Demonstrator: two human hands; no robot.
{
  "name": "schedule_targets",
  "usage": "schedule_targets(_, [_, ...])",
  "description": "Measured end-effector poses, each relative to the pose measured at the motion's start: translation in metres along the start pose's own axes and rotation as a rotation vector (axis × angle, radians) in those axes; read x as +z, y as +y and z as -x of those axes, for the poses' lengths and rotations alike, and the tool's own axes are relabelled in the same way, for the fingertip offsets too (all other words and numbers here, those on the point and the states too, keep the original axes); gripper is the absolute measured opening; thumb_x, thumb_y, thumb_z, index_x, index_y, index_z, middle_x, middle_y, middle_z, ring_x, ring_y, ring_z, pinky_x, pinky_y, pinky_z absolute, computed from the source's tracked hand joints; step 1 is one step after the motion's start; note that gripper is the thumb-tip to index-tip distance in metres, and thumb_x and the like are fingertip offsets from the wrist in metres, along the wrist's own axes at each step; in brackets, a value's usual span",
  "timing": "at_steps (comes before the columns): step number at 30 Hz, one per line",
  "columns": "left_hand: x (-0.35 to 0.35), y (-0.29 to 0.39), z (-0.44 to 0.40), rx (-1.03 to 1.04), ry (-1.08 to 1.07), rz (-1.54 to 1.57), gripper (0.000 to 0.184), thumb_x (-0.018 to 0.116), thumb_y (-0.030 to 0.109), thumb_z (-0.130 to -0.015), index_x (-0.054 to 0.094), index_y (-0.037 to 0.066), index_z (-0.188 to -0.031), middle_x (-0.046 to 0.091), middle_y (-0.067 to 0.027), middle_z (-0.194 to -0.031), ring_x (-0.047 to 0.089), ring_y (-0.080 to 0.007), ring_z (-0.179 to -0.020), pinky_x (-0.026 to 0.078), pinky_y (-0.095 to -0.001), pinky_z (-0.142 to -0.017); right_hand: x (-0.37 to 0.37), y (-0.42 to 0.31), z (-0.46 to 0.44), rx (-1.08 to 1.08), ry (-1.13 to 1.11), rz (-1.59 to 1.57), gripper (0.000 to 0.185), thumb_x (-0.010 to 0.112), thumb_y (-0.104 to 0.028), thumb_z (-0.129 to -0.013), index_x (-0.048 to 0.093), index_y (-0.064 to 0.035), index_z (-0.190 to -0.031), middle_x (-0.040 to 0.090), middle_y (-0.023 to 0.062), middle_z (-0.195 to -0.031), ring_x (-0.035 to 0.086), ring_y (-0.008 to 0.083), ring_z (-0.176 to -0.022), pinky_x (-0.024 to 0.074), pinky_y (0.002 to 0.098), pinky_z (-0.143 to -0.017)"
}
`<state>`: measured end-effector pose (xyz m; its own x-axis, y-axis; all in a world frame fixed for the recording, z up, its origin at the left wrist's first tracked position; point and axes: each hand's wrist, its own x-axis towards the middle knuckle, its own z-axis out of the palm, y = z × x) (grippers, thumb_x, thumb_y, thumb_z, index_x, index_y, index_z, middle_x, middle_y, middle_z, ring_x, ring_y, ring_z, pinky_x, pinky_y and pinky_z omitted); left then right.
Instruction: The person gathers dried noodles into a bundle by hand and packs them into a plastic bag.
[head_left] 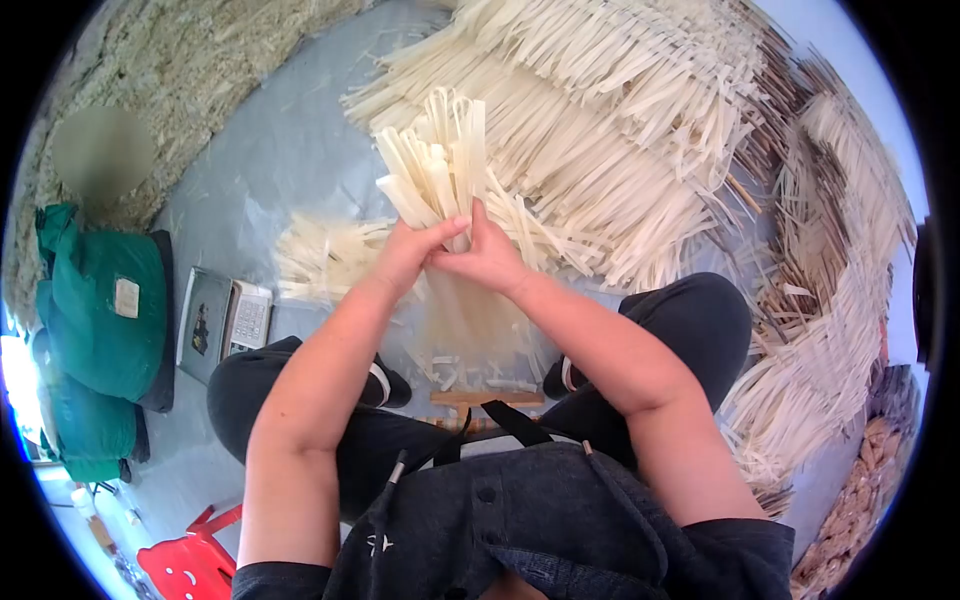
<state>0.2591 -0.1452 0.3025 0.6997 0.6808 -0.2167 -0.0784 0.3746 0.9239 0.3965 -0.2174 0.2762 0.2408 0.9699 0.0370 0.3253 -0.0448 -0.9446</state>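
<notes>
A bundle of pale, flat strips [432, 180], several of them looped over at the top, stands up from my two hands in front of me. My left hand [415, 252] is closed around its lower left side. From the right, my right hand [485, 256] wraps the base of the same bundle, thumb and fingers meeting those of my left hand. Below the hands, the lower ends of the strips [470, 315] hang down, blurred. On the floor just left of my hands lies a smaller bunch of similar strips [322, 258].
Large layered heaps of pale strips [620, 140] cover the floor ahead and to the right. A scale with a keypad [250, 318] sits at left, near green fabric-covered shapes [110, 310]. A wooden bar [487, 398] lies between my feet; a red stool [190, 565] stands lower left.
</notes>
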Motion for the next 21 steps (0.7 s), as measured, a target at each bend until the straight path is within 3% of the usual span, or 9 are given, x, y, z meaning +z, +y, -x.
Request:
schedule_targets(2, [0.011,0.026,0.009,-0.008,0.016,0.004,0.068,0.076,0.021,-0.08,0.044,0.002,-0.137,0.056,-0.0103,-0.128,0.053,-0.0211,-0.118,0.044,-0.0358,-0.099,-0.014,-0.042,0.002,-0.107,-0.009,0.076,0.101,0.081,-0.042,-0.063,0.032,0.0016,-0.14,0.058,0.0258,-0.122,0.06,0.0387,-0.111,0.0467,0.041,-0.097])
schedule_targets(4, [0.02,0.042,0.017,0.103,0.047,0.003,0.065,0.074,0.021,-0.082,0.044,0.001,-0.136,0.055,-0.0113,-0.128,0.054,-0.0215,-0.117,0.045,-0.0354,-0.098,-0.027,-0.082,0.006,0.007,-0.13,0.252,0.104,0.079,-0.045,-0.063,0.029,0.0019,-0.141,0.053,0.0281,-0.126,0.057,0.0408,-0.114,0.046,0.0428,-0.098])
schedule_targets(7, [0.035,0.059,0.034,0.177,0.081,-0.037,0.063,0.073,0.019,-0.082,0.044,0.0,-0.135,0.055,-0.0117,-0.128,0.054,-0.0215,-0.117,0.045,-0.0354,-0.098,-0.027,-0.089,0.011,-0.123,-0.056,0.364,0.105,0.077,-0.047,-0.062,0.029,0.0024,-0.141,0.049,0.0286,-0.13,0.054,0.0406,-0.117,0.0458,0.0428,-0.098])
schedule_targets(10, [0.04,0.053,0.034,0.238,0.062,-0.106,0.061,0.076,0.019,-0.081,0.048,0.001,-0.132,0.055,-0.0109,-0.126,0.053,-0.0208,-0.117,0.044,-0.0341,-0.097,-0.043,-0.107,0.015,-0.075,-0.124,0.431,0.104,0.079,-0.044,-0.061,0.03,0.0003,-0.142,0.045,0.0287,-0.134,0.052,0.0402,-0.119,0.0455,0.0425,-0.099])
schedule_targets(17, [0.041,0.055,0.027,0.22,0.114,0.066,0.065,0.08,0.021,-0.077,0.049,0.0,-0.132,0.058,-0.0106,-0.123,0.055,-0.0205,-0.114,0.044,-0.0345,-0.097,-0.038,-0.091,-0.004,-0.148,-0.126,0.152,0.101,0.081,-0.038,-0.061,0.031,-0.0047,-0.142,0.052,0.0254,-0.129,0.055,0.0386,-0.117,0.046,0.0415,-0.099])
schedule_targets(19, [0.04,0.059,0.027,0.235,0.082,-0.075,0.068,0.081,0.021,-0.076,0.049,-0.001,-0.132,0.058,-0.0115,-0.123,0.056,-0.021,-0.115,0.044,-0.0341,-0.098,-0.033,-0.091,-0.007,-0.065,-0.091,-0.022,0.101,0.081,-0.038,-0.062,0.03,-0.0053,-0.142,0.055,0.023,-0.127,0.057,0.0368,-0.116,0.0466,0.0408,-0.098])
schedule_targets(21, [0.046,0.064,0.03,0.259,0.073,-0.069,0.069,0.08,0.018,-0.077,0.046,-0.001,-0.134,0.056,-0.012,-0.127,0.054,-0.0217,-0.117,0.042,-0.0351,-0.101,-0.035,-0.094,-0.009,-0.135,-0.103,-0.044,0.101,0.082,-0.036,-0.062,0.029,-0.0056,-0.143,0.055,0.0223,-0.127,0.057,0.0363,-0.116,0.0467,0.0409,-0.098])
